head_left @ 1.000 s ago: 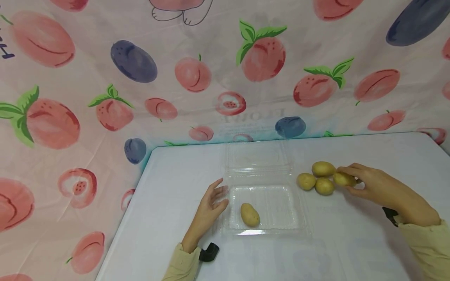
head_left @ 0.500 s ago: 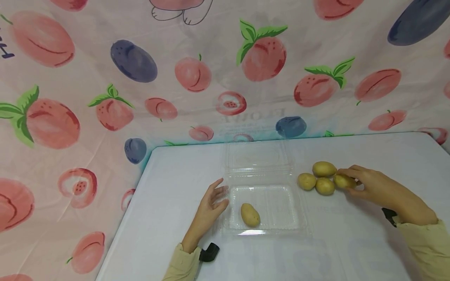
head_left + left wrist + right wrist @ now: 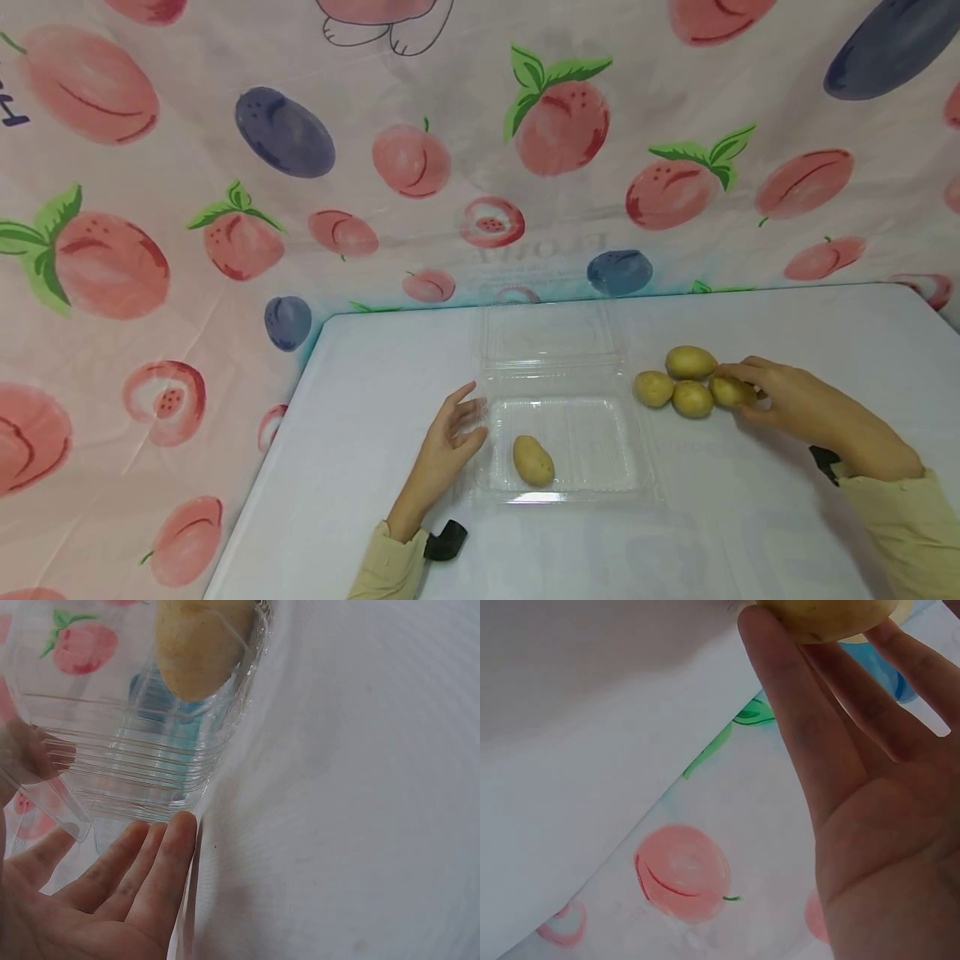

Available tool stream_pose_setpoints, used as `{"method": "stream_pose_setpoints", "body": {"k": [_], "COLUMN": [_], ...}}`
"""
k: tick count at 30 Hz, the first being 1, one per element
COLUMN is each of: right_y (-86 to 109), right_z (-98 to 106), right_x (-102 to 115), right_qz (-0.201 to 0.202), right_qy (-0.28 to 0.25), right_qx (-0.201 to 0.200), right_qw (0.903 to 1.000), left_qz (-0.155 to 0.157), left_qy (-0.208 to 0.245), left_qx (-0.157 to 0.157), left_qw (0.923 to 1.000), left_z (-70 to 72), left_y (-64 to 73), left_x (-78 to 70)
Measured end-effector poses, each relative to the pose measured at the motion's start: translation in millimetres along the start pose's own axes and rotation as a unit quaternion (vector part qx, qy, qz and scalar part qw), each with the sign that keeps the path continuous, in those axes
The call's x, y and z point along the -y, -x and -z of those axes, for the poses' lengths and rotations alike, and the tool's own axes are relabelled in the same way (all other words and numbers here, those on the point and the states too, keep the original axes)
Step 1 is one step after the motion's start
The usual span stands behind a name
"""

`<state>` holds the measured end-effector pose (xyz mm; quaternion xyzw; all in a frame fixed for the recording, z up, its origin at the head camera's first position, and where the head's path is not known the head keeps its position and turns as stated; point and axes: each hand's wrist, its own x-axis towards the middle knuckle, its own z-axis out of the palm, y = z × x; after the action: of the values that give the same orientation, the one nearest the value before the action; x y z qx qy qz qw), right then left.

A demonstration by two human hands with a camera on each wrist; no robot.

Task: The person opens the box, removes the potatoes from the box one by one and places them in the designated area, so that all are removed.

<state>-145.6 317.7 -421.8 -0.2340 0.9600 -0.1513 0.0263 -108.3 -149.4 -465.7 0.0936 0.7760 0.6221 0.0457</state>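
Note:
On the right of the head view, my right hand (image 3: pixel 798 402) pinches a yellow potato (image 3: pixel 732 391) between thumb and fingers. That potato (image 3: pixel 832 616) shows at the top edge of the right wrist view, against the fingertips. Three more potatoes sit close beside it, one of them a longer potato (image 3: pixel 691 362) at the back. A clear plastic clamshell container (image 3: pixel 592 442) lies with its lid folded back, and a single potato (image 3: pixel 533 461) rests in its front left part. My left hand (image 3: pixel 442 450) is at the container's left side, fingers extended, fingertips at the ribbed wall (image 3: pixel 142 765).
The container's transparent lid (image 3: pixel 551 335) lies flat toward the back of the white-covered table (image 3: pixel 360 400). A fruit-print cloth (image 3: pixel 420 75) hangs behind the table and along its left. Black wrist straps (image 3: pixel 446 540) show at both sleeves.
My right forearm has shifted slightly left, and the pinched potato has moved marginally toward me. The left hand, container and other potatoes stay put.

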Motion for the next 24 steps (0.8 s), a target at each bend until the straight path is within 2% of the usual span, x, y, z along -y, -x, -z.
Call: {"method": "stream_pose_setpoints", "body": {"k": [10,18,24], "right_y": [0.4,2.3,1.1], "right_z": [0,2,6], "right_x": [2,5,11], "right_qz": [-0.01,-0.003,0.028], "right_qy": [0.009,0.023,0.036], "right_qx": [-0.009,-0.024,-0.059], "right_qw": [0.9999,0.9995,0.9972], "left_qz": [-0.001,-0.001,-0.003], "left_qy": [-0.003,-0.004,-0.001], "left_qx": [0.002,0.002,0.002], "left_qw": [1.0,1.0,1.0], "left_z": [-0.4,-1.2,-0.5], "left_y": [0.6,0.0,0.0], "left_x": [-0.3,-0.4,0.0]}}
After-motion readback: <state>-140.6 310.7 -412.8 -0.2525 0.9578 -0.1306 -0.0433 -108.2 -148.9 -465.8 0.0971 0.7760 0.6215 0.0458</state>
